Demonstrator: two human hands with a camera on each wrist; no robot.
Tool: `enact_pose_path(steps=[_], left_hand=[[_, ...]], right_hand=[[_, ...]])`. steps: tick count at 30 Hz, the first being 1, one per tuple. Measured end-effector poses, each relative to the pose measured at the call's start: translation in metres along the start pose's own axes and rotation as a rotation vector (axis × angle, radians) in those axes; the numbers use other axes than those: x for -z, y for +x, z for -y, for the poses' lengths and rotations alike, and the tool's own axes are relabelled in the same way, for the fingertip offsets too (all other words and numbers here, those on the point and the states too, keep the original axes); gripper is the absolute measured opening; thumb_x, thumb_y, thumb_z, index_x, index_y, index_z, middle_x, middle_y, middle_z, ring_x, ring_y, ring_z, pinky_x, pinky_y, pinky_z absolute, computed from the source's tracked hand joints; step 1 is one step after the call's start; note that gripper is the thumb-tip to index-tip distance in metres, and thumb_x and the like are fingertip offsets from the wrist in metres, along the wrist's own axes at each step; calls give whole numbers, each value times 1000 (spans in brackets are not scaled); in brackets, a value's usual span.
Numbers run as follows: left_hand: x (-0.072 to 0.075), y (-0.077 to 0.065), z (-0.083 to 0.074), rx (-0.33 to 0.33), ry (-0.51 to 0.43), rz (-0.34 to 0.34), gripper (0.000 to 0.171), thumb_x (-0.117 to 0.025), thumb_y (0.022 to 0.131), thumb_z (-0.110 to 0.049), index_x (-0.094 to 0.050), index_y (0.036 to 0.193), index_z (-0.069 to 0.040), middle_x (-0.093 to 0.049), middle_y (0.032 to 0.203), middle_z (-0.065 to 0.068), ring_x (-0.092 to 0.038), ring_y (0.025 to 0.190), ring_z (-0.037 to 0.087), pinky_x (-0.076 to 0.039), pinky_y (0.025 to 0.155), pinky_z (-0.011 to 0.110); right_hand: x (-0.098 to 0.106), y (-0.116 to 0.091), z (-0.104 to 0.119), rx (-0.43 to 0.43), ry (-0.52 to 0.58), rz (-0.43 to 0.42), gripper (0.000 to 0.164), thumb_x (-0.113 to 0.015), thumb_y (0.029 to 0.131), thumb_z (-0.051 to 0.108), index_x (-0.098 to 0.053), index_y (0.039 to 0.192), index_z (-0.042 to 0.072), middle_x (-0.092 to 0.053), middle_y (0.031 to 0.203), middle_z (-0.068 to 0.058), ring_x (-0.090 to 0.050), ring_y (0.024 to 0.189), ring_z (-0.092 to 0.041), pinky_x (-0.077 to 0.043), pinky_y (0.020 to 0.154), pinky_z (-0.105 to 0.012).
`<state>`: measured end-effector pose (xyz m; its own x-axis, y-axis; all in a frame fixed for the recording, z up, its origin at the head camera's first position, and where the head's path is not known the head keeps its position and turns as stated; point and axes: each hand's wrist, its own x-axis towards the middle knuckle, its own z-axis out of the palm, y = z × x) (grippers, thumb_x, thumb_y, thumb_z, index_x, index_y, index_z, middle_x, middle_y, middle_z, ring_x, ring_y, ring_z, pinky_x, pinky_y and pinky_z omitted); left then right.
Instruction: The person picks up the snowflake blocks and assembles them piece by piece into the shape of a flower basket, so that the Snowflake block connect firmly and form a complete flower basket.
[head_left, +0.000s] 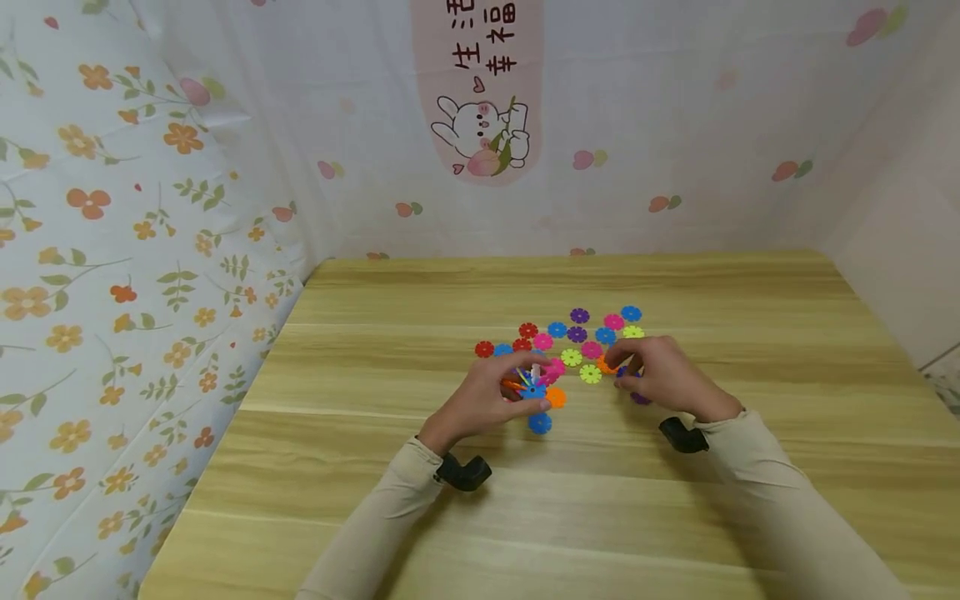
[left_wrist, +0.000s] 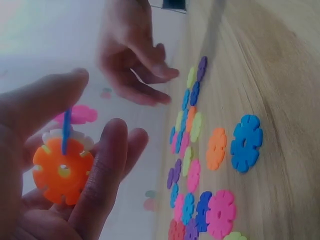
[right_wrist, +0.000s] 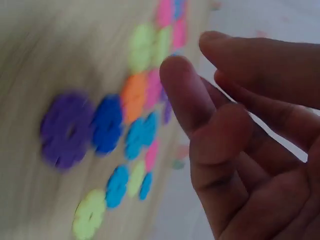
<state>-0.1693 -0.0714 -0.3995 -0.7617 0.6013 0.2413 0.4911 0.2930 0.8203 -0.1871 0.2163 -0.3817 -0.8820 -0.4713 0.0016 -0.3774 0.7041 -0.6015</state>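
Observation:
My left hand (head_left: 478, 398) holds a small cluster of joined snowflake discs (head_left: 532, 390) between its thumb and fingers, raised over the table. An orange disc (left_wrist: 50, 175) faces the left wrist camera, with a blue disc seen edge-on, a white one and a pink one slotted about it. Over the right side of the scattered discs hovers my right hand (head_left: 666, 375), fingers loosely bent. The right wrist view shows nothing between its fingertips (right_wrist: 177, 70). Below it lie a purple disc (right_wrist: 67, 130), a dark blue disc (right_wrist: 107, 125) and an orange one.
Loose discs in red, pink, yellow, purple and blue spread across the middle of the wooden table (head_left: 337, 467). A blue disc (head_left: 540, 423) and an orange disc (head_left: 557, 397) lie by the left hand. Printed cloth (head_left: 360, 150) hangs behind and to the left.

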Motion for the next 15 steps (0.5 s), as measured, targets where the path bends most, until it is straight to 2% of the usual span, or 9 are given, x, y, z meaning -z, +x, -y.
enact_pose_path(steps=[2,6,11,13,15], left_hand=[[-1,0,1,7,-11,5,52,-78,87,-24,-60,134,-10,-67,124,6,-66,101,21,-57,76,22],[-2,0,3,18,-38,12,52,-80,85,-22,-60,133,-13,-66,125,8,-66,103,23,-57,77,23],[-2,1,2,32,-58,13,55,-80,84,-16,-59,135,-12,-64,129,11,-68,104,23,-57,79,24],[-2,2,0,39,-59,10,56,-80,84,-16,-58,135,-13,-63,129,10,-68,106,23,-57,80,23],[-2,3,-1,42,-57,11,56,-80,85,-16,-57,136,-12,-64,129,9,-67,106,23,-57,81,24]], right_hand=[[-3,4,-7,-20,-42,37,22,-74,83,-2,-69,105,-1,-71,99,-15,-64,70,-13,-53,60,-26],[-18,16,-12,8,-111,34,28,-77,80,-1,-70,107,-1,-71,100,-14,-54,63,-12,-51,62,-30],[-32,30,-8,109,-205,12,31,-81,74,-5,-71,103,2,-73,101,-12,-66,82,-26,-56,82,-47],[-35,34,-6,118,-238,16,31,-82,72,-6,-71,100,3,-72,98,-10,-67,92,-30,-55,86,-49],[-37,36,-6,101,-250,31,30,-82,72,-6,-71,99,2,-72,96,-9,-66,90,-28,-56,84,-48]])
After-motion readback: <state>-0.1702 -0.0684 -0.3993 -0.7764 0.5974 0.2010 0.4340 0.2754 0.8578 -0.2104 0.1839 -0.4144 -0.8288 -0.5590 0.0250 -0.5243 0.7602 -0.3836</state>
